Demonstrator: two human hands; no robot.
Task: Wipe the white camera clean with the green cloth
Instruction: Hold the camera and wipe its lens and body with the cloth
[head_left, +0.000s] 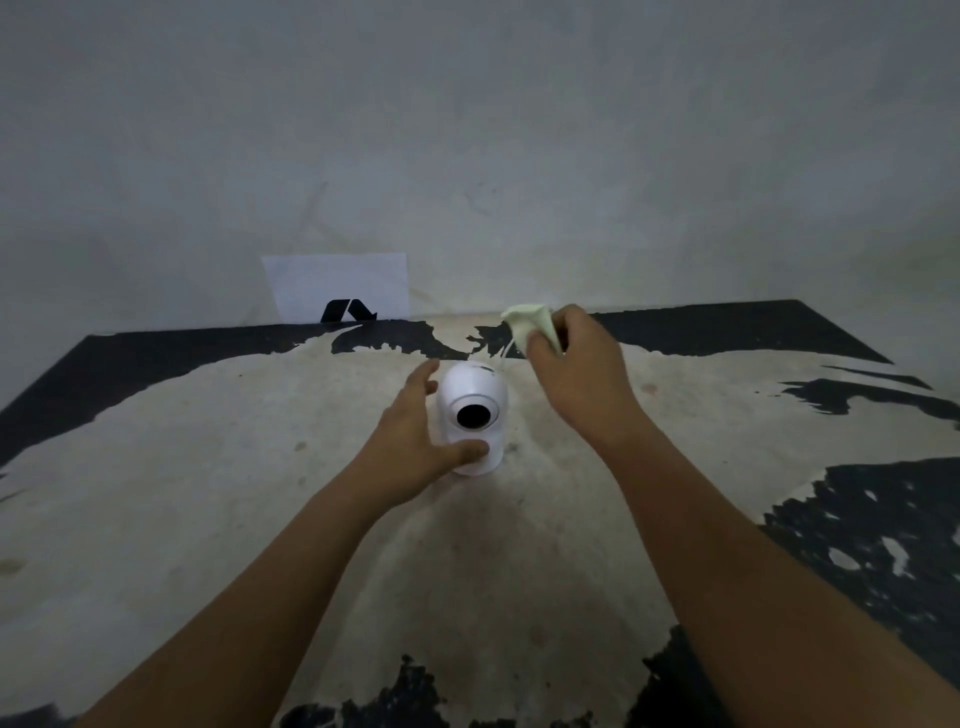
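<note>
A small white dome-headed plastic camera with a round black lens stands upright near the middle of a worn table, whose black top coating has peeled away across most of the centre to leave a pale beige surface, with black patches remaining along the far edge, the right side and the near edge. The lens faces toward the viewer. Two bare forearms reach in from the bottom of the view. The left hand is beside the camera on its left, fingers spread in a wide open curve; the thumb lies across the front of the camera's base, touching it, while the other fingers arch near the left side of the dome, and whether they touch it cannot be told. The right hand is raised just behind and to the right of the camera, closed around a bunched pale green cloth, which sticks up out of the fist, with a thin strand of the fabric hanging down toward the top of the camera. The cloth does not appear to be pressed against the camera body. At the far edge of the table, to the left, a white sheet of paper bearing a black angular mark leans upright against a plain grey wall.
</note>
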